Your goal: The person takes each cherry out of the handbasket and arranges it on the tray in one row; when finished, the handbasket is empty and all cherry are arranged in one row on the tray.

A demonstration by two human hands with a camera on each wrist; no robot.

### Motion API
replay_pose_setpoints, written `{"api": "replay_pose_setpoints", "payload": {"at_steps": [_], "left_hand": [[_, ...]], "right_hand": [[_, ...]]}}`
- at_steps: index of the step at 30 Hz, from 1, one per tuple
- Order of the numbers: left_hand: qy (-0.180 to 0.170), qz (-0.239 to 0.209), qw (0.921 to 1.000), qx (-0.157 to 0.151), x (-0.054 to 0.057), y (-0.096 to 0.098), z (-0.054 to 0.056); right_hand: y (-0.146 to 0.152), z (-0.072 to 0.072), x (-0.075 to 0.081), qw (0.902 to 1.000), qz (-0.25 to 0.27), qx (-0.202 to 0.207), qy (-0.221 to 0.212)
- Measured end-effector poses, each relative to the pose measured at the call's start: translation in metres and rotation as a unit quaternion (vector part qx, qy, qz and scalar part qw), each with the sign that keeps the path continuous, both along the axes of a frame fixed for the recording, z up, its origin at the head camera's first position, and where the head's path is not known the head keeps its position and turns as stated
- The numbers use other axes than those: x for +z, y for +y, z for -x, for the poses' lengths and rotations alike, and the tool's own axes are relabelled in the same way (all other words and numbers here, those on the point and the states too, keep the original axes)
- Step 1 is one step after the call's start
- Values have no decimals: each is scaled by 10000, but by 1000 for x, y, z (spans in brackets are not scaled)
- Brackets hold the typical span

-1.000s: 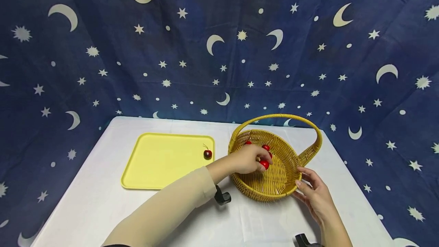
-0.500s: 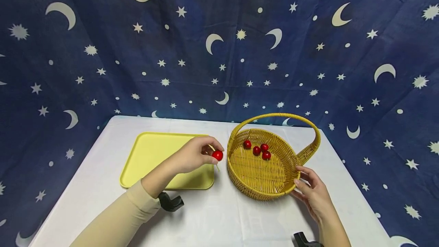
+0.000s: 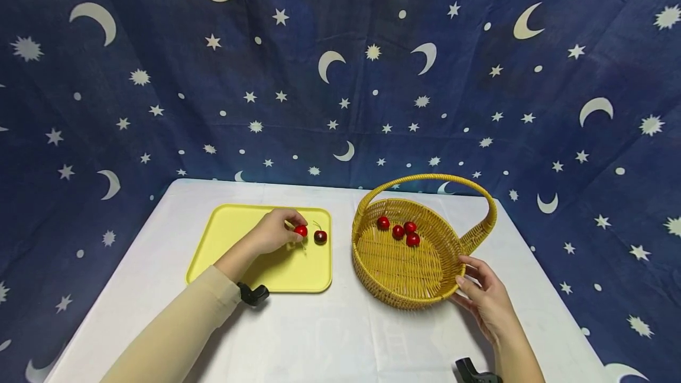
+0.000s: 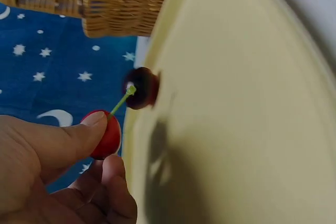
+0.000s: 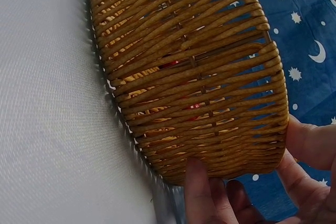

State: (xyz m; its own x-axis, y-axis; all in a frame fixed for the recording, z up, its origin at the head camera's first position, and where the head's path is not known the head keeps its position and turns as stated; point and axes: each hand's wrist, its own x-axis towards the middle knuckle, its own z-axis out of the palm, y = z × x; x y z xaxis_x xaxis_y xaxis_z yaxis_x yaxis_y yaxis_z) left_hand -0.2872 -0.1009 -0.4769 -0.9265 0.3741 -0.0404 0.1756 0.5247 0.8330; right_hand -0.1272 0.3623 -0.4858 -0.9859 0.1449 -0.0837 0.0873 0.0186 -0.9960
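My left hand [image 3: 273,231] pinches a bright red cherry [image 4: 107,139] between thumb and fingers, just above the yellow tray [image 3: 229,265]. The cherry's green stem points away from the thumb in the left wrist view. A darker cherry [image 3: 320,237] lies on the tray near its right edge, beside the held one. On the right stands a round wicker basket [image 3: 409,276] with a tall handle. Several red cherries [image 3: 412,239] sit in its far part. My right hand [image 3: 486,300] grips the basket's near right rim, thumb on top and fingers against the outer wall [image 5: 210,103].
A white cloth covers the table [image 3: 340,336]. Behind it hangs a dark blue curtain [image 3: 298,123] with moons and stars. The basket's arched handle [image 3: 433,177] rises over its far side. A strip of table lies between tray and basket.
My left hand has lifted a cherry out of the basket and carried it left to above the tray. My right hand has stayed on the basket rim.
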Motion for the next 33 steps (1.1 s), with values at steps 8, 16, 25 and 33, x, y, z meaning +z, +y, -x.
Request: {"api": "replay_pose_setpoints", "payload": {"at_steps": [8, 16, 25, 33], "left_hand": [[86, 676, 9977, 35, -17, 4, 8], [80, 623, 9980, 10, -19, 6, 11], [109, 597, 9980, 180, -9, 6, 8], [394, 69, 9991, -109, 43, 32, -16]], "right_hand": [[-4, 0, -2, 10000, -40, -4, -88], [-2, 1, -1, 10000, -53, -6, -75], [-2, 2, -1, 9999, -45, 37, -90], [0, 1, 0, 9998, -97, -23, -148]]}}
